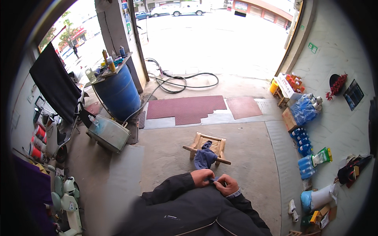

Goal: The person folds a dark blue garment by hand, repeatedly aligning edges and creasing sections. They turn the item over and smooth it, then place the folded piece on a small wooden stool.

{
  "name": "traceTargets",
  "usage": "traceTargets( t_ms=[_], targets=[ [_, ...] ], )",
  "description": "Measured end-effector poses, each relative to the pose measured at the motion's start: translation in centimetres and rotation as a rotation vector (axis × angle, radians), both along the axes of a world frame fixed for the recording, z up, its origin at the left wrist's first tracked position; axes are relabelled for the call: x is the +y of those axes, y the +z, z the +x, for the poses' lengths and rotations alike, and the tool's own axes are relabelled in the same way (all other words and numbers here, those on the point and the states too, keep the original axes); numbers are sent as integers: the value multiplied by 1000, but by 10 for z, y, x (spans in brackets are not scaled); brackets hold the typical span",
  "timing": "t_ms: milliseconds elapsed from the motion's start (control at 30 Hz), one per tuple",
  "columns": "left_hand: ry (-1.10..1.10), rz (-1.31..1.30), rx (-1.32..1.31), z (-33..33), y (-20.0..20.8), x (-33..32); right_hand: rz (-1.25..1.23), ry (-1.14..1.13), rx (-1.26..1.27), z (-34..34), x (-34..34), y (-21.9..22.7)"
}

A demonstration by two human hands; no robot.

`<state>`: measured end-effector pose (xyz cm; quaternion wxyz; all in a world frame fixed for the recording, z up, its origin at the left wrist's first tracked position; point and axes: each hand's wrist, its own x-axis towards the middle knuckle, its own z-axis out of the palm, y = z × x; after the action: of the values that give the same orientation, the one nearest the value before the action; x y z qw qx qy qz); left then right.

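Observation:
Close in front of my dark jacket (173,212), both hands meet with bent fingers. My left hand (202,177) is closed in a pinch, and my right hand (227,185) is closed just beside it. Between the fingertips shows a small bluish-grey bit, too small to name. Just beyond them stands a low wooden stool (214,145) with a slatted seat. A dark blue cloth (205,157) is draped over the stool's near side and hangs down toward my hands. Whether it touches them I cannot tell.
A blue barrel (118,94) with bottles on top stands left, beside a grey-green bin (109,133). A black hose (181,82) coils near the doorway. Red mats (185,108) cover part of the floor. Blue bottle packs (305,167) line the right wall; scooters (71,204) stand left.

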<state>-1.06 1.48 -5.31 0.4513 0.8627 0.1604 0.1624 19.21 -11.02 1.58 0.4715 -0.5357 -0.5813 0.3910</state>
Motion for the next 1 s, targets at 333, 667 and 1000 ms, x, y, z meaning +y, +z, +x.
traceTargets(
  t_ms=[333, 667, 1000],
  targets=[
    [452, -87, 142, -18, -45, 20, 69, -2, -50, 35, 16, -1],
    [553, -69, -162, -10, 107, 37, 564, -44, -1066, 101, 129, 40],
    [467, -352, -266, 19, 173, 33, 782, -418, -832, 116, 184, 99]
  ],
)
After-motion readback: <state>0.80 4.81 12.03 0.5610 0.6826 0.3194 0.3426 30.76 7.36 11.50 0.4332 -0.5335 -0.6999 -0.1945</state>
